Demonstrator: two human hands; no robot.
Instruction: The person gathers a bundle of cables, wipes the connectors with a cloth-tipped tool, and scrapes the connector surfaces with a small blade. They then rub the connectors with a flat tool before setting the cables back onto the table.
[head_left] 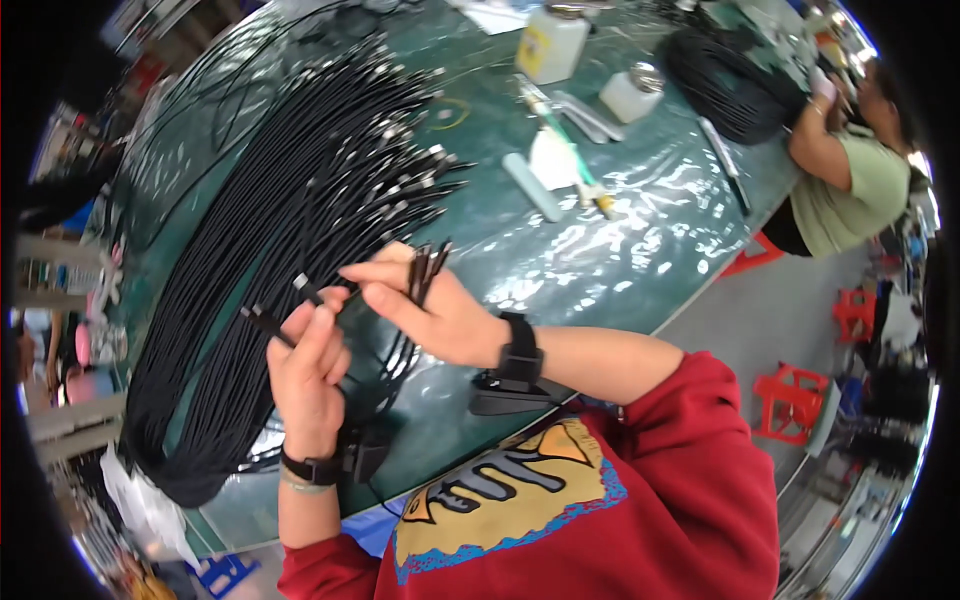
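My left hand [312, 385] is closed, thumb against fingers, on black cable ends. One black plug [268, 326] sticks out on its left side, and another plug with a bright metal tip [305, 288] shows above its fingers. Close by on the right, my right hand [445, 320] has several black cable ends [428, 268] gripped in its fingers, their tips pointing up and their cables hanging below the palm. Its thumb and forefinger reach toward the left hand. Beside both hands lies a long looped bundle of black cables [225, 235], plugs gathered at its upper right end.
On the green table covering [620, 230] stand two pale bottles [552, 45] [632, 93]. A light-blue strip [532, 187], tweezers [586, 117] and a pen-like tool [725, 165] lie beyond my hands. Another cable coil [730, 85] is near a co-worker [860, 180] at right. Red stools [790, 402] stand on the floor.
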